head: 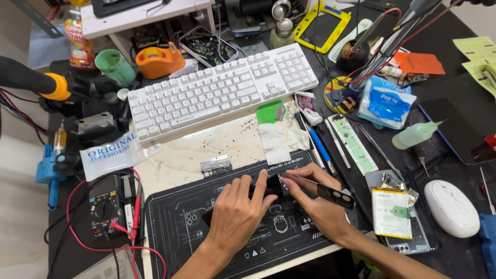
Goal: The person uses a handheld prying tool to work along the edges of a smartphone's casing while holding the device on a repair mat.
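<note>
On the black work mat lies a dark phone, mostly hidden under my hands. My left hand rests on top of it, fingers stretched over its upper edge and pinning it down. My right hand pinches thin metal tweezers, their tips touching the phone's right end beside my left fingertips. A narrow black strip with two round holes sticks out past my right fingers; whether it is held or lying on the mat I cannot tell.
A white keyboard lies behind the mat, with a small metal part between them. A multimeter with red leads sits left. An opened phone showing its battery, a white mouse, a green squeeze bottle and loose tools are right.
</note>
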